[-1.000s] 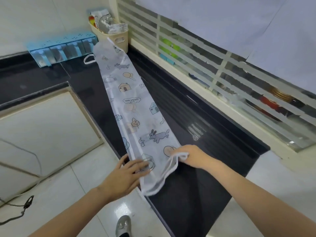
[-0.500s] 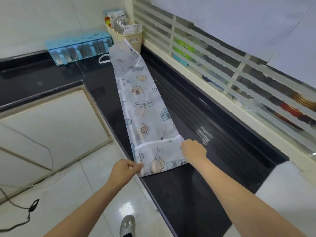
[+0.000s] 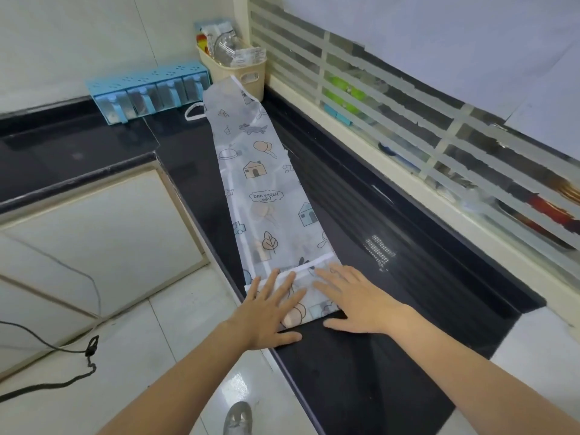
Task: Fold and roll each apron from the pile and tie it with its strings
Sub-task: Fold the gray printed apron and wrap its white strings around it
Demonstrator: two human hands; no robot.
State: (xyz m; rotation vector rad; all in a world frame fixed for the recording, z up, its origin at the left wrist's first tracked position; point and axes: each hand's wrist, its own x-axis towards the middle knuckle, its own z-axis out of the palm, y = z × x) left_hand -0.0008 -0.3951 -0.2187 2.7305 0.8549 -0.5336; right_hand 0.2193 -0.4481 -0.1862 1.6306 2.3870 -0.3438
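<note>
Centrally, the apron, thin translucent white fabric printed with houses, trees and balloons, lay folded into a long narrow strip on the glossy black countertop, running from lower centre toward the upper middle of the frame. Its near end was doubled back, a white hem crossing it. The left hand and right hand pressed flat on that fold, fingers spread and straight, pinching nothing. The strip's left side ran close to the counter's front edge; bare counter lay open to its right. A white string loop showed beside the far end. Beyond stood a blue compartmented rack and a beige plastic basket, contents indistinct.
</note>
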